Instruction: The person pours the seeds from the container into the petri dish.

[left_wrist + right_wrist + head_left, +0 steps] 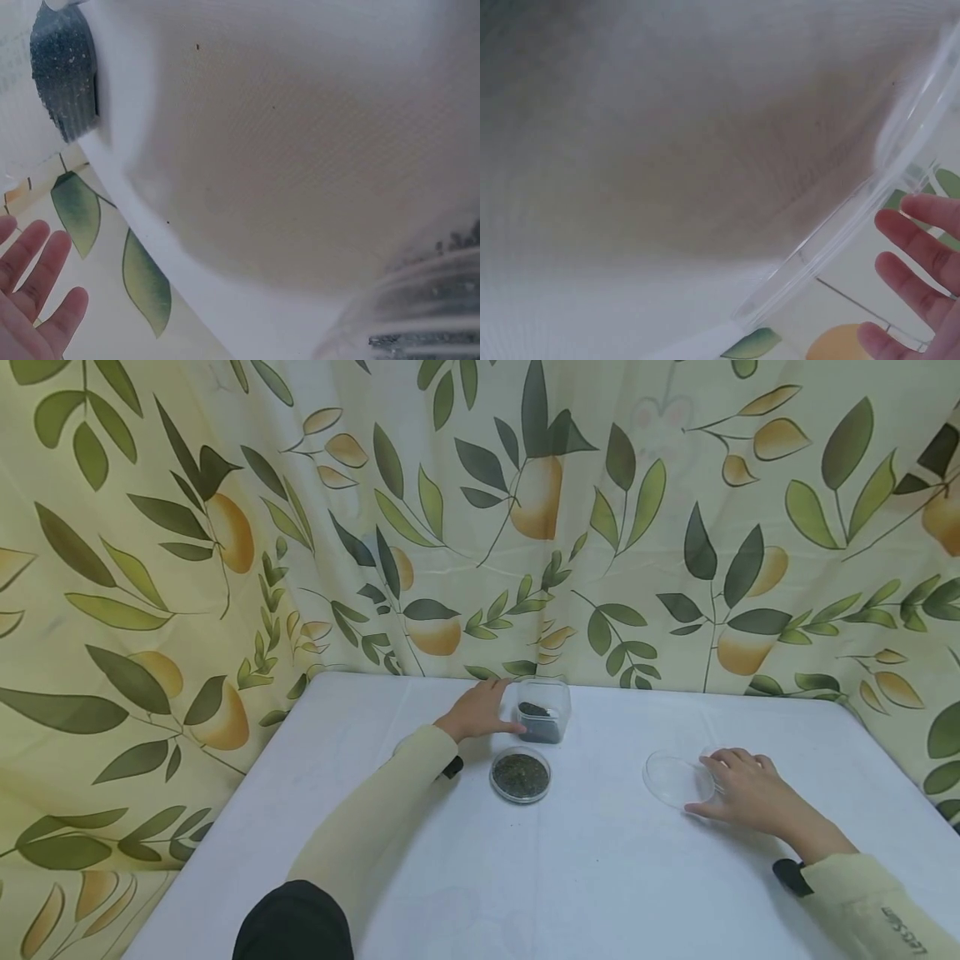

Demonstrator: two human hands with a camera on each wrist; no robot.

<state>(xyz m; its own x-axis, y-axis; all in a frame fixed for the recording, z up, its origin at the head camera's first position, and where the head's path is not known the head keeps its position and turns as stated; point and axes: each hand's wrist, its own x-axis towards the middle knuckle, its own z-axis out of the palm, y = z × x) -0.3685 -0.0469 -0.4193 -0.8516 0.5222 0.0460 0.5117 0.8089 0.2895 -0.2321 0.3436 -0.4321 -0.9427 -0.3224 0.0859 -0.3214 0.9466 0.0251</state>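
Head: the left hand (pixel 478 708), fingers spread, is beside a clear tub (pixel 543 713) of dark granules, behind a filled dish (pixel 520 775) on the desk (pixel 600 877); the right hand (pixel 753 792) is at a clear disc (pixel 677 780). Left wrist: fingers released. Right wrist: straight fingers released near the disc, contact unclear. Likely step: positioning 2 hands; next calls for gentle grips.

A cream curtain (pixel 465 552) patterned with green leaves and orange fruit hung at 12 o'clock, beyond a white counter (pixel 600 860). Charcoal-grey granules (pixel 538 730) showed in a clear box (pixel 564 717); a clear dish (pixel 521 800) of mottled brown-green matter (pixel 520 776) had a colourless, transparent lid (pixel 678 782) at its 3 o'clock. Pale cream sleeves (pixel 847 893), the right one dark-lettered, met black wristbands (pixel 792 877).
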